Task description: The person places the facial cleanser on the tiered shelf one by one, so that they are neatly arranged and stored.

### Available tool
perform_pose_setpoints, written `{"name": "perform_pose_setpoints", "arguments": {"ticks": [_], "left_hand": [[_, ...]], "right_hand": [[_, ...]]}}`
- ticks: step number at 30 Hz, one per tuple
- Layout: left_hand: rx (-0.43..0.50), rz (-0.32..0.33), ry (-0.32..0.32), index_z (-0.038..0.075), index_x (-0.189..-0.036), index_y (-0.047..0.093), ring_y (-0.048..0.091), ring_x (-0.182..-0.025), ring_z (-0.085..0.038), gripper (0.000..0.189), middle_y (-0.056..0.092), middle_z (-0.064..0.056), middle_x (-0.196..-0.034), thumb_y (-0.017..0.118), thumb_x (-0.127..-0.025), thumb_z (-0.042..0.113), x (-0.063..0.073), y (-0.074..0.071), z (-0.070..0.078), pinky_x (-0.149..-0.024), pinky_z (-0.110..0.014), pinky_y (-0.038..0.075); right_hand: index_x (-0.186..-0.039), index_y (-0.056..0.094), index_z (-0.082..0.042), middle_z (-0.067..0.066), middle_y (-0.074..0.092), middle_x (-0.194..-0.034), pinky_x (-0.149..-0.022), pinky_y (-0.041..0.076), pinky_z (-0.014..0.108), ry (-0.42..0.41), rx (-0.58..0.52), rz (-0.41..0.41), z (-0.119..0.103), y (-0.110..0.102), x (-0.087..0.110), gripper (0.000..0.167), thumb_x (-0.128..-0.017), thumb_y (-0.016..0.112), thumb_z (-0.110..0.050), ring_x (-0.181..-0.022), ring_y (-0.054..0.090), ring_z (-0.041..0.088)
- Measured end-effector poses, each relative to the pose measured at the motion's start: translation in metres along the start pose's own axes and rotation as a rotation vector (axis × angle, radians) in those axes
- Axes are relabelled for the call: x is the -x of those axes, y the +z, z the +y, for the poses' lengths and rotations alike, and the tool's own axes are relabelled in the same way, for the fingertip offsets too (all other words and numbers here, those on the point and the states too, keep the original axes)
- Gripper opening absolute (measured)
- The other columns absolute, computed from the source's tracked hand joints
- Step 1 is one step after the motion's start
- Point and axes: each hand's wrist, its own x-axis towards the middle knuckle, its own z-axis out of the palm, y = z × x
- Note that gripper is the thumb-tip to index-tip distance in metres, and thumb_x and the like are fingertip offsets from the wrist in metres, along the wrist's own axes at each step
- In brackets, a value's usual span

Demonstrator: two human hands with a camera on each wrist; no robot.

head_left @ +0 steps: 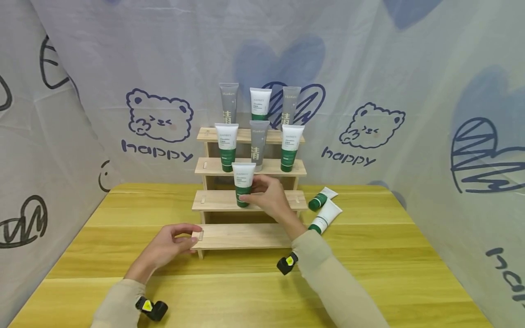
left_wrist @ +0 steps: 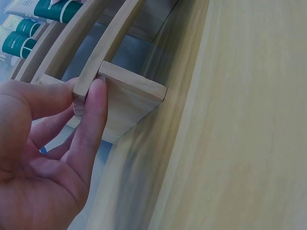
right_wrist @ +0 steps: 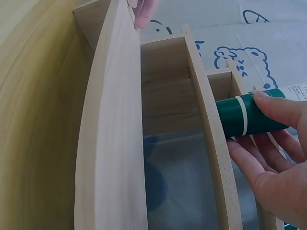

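Note:
A green and white squeeze tube [head_left: 243,182] stands cap down on the second-lowest step of a wooden display stand [head_left: 250,236]. My right hand [head_left: 270,197] pinches its green lower part between thumb and fingers; the right wrist view shows the green cap end [right_wrist: 240,115] at the step's edge. At the lowest step's left end, my left hand [head_left: 172,246] pinches the board [left_wrist: 88,79] between thumb and fingers. On the step above the held tube stand two green and white tubes with a grey tube [head_left: 258,146] between them.
The top step holds two grey tubes, one at the left [head_left: 229,102], with a white and green tube [head_left: 260,104] between them. Right of the stand, two more tubes lie on the wooden table [head_left: 369,255], the nearer one [head_left: 326,216] slanted. A printed cloth [head_left: 164,54] hangs behind.

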Motion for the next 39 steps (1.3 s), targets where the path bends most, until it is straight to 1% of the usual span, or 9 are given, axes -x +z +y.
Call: {"name": "perform_pose_setpoints", "arguments": {"ticks": [6, 10, 12, 15, 20, 26, 29, 33, 39], "left_hand": [[-0.007, 0.009, 0.0, -0.005, -0.138, 0.058, 0.071, -0.106, -0.01, 0.041, 0.053, -0.03, -0.145, 0.066, -0.102, 0.013, 0.001, 0.0, -0.001, -0.085, -0.029, 0.064], [0.0, 0.009, 0.005, -0.005, -0.138, 0.058, 0.072, -0.104, -0.009, 0.041, 0.053, -0.031, -0.144, 0.066, -0.101, 0.013, 0.001, 0.001, -0.002, -0.085, -0.029, 0.064], [-0.001, 0.006, 0.01, -0.005, -0.138, 0.058, 0.072, -0.103, -0.008, 0.042, 0.052, -0.032, -0.144, 0.066, -0.101, 0.013, 0.002, 0.0, -0.002, -0.085, -0.029, 0.064], [0.0, 0.01, 0.004, -0.004, -0.138, 0.058, 0.072, -0.102, -0.008, 0.041, 0.052, -0.031, -0.145, 0.066, -0.101, 0.013, 0.002, 0.0, -0.002, -0.085, -0.029, 0.064], [-0.005, 0.011, -0.003, -0.004, -0.138, 0.058, 0.072, -0.104, -0.011, 0.041, 0.053, -0.03, -0.145, 0.065, -0.102, 0.012, 0.0, -0.001, 0.0, -0.086, -0.029, 0.064], [-0.015, 0.016, -0.016, -0.003, -0.138, 0.059, 0.072, -0.108, -0.017, 0.04, 0.054, -0.029, -0.145, 0.065, -0.101, 0.012, -0.001, -0.001, 0.002, -0.086, -0.029, 0.064], [-0.016, 0.02, -0.023, -0.003, -0.138, 0.059, 0.072, -0.108, -0.017, 0.04, 0.054, -0.029, -0.145, 0.065, -0.101, 0.012, -0.001, -0.002, 0.003, -0.085, -0.029, 0.064], [-0.02, 0.017, -0.019, -0.003, -0.138, 0.059, 0.072, -0.103, -0.013, 0.04, 0.054, -0.029, -0.144, 0.065, -0.101, 0.012, 0.0, -0.001, 0.001, -0.084, -0.028, 0.064], [-0.024, 0.013, -0.016, -0.003, -0.138, 0.059, 0.072, -0.103, -0.013, 0.04, 0.054, -0.029, -0.144, 0.065, -0.102, 0.012, 0.001, 0.0, 0.001, -0.084, -0.028, 0.064]], "right_hand": [[-0.131, 0.066, -0.008, 0.012, 0.071, -0.128, -0.101, 0.06, 0.039, 0.014, 0.013, -0.016, -0.002, 0.001, 0.0, 0.053, -0.083, 0.088, -0.013, -0.115, 0.07, 0.028], [-0.136, 0.062, -0.009, 0.013, 0.07, -0.129, -0.1, 0.06, 0.039, -0.02, 0.021, -0.076, -0.005, -0.01, 0.004, 0.058, -0.084, 0.086, -0.013, -0.117, 0.069, 0.029], [-0.136, 0.062, -0.007, 0.015, 0.07, -0.128, -0.098, 0.061, 0.038, -0.046, 0.038, -0.112, -0.007, -0.022, 0.008, 0.056, -0.085, 0.085, -0.012, -0.115, 0.07, 0.03], [-0.129, 0.066, -0.004, 0.017, 0.072, -0.123, -0.091, 0.064, 0.036, -0.053, 0.066, -0.136, -0.01, -0.045, 0.016, 0.044, -0.089, 0.081, -0.012, -0.108, 0.071, 0.028], [-0.121, 0.069, 0.001, 0.022, 0.072, -0.118, -0.084, 0.066, 0.036, -0.02, 0.109, -0.082, -0.004, -0.09, 0.025, 0.031, -0.094, 0.075, -0.013, -0.1, 0.072, 0.029], [-0.126, 0.063, 0.008, 0.027, 0.068, -0.121, -0.087, 0.066, 0.038, 0.104, 0.161, 0.033, 0.016, -0.143, 0.024, 0.036, -0.099, 0.069, -0.014, -0.102, 0.071, 0.034], [-0.125, 0.062, 0.01, 0.028, 0.068, -0.119, -0.085, 0.066, 0.036, 0.18, 0.194, 0.078, 0.032, -0.161, 0.016, 0.035, -0.099, 0.067, -0.011, -0.092, 0.073, 0.028], [-0.124, 0.061, 0.015, 0.03, 0.067, -0.119, -0.085, 0.066, 0.039, 0.298, 0.209, 0.112, 0.058, -0.174, 0.006, 0.034, -0.098, 0.067, -0.007, -0.088, 0.074, 0.029], [-0.127, 0.059, 0.015, 0.031, 0.062, -0.126, -0.086, 0.065, 0.039, 0.438, 0.234, 0.134, 0.086, -0.181, -0.005, 0.039, -0.097, 0.069, -0.009, -0.101, 0.074, 0.038]]}}
